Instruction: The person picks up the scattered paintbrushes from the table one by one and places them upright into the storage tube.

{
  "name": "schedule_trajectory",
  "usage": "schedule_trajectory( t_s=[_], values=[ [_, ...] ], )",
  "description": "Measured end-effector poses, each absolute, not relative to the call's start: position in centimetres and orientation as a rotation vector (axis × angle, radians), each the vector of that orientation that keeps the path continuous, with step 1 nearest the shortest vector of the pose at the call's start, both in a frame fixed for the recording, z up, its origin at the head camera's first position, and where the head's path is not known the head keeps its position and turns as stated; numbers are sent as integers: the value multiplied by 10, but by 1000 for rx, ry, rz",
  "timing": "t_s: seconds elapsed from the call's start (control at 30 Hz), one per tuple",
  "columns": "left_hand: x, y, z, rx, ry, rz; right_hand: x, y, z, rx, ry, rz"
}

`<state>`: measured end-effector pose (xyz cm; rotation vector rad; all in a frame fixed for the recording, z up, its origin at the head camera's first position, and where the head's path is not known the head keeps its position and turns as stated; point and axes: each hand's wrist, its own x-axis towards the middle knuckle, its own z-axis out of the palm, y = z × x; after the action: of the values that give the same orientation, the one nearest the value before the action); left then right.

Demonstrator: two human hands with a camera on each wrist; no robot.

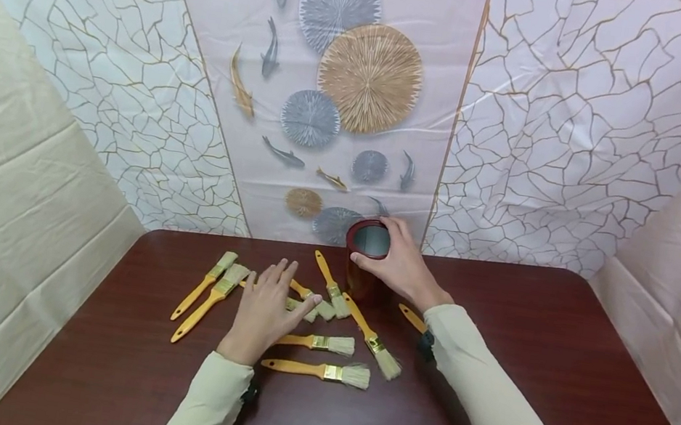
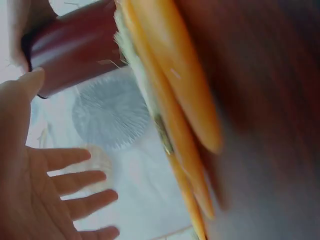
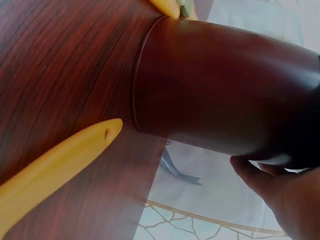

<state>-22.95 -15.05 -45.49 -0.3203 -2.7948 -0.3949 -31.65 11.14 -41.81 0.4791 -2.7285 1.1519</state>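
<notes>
My right hand point(image 1: 402, 262) grips a dark red cylindrical cup point(image 1: 353, 273) near its rim, thumb on the near side and fingers round the back. The cup stands upright on the table's far part, its mouth facing up; its smooth side point(image 3: 210, 85) fills much of the right wrist view. My left hand point(image 1: 265, 311) hovers with spread, straight fingers over several paintbrushes with yellow handles and pale bristles. It holds nothing, as the left wrist view of the hand point(image 2: 55, 195) also shows. Two brushes point(image 1: 321, 342) point(image 1: 317, 370) lie sideways just right of the left wrist.
Two more paintbrushes point(image 1: 211, 302) lie slanted at the left. One brush point(image 1: 371, 336) points toward the front below the cup, and another point(image 1: 330, 281) lies beside it. A yellow handle point(image 1: 411, 317) shows under the right forearm. A patterned cloth point(image 1: 353, 170) hangs behind the dark table point(image 1: 556, 362).
</notes>
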Motion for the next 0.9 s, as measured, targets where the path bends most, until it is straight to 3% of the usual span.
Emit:
schedule_trajectory(
  t_s=[0.2,0.47,0.9],
  values=[
    [-225,-124,-435,-691,-2741,-611,-311,118,-417,462,-2707,1192],
    [-238,-81,-430,-1188,-2920,-368,-301,123,-415,468,-2704,1184],
    [-257,-53,-451,-1341,-2850,64,-298,129,-417,471,-2706,1140]
  ],
)
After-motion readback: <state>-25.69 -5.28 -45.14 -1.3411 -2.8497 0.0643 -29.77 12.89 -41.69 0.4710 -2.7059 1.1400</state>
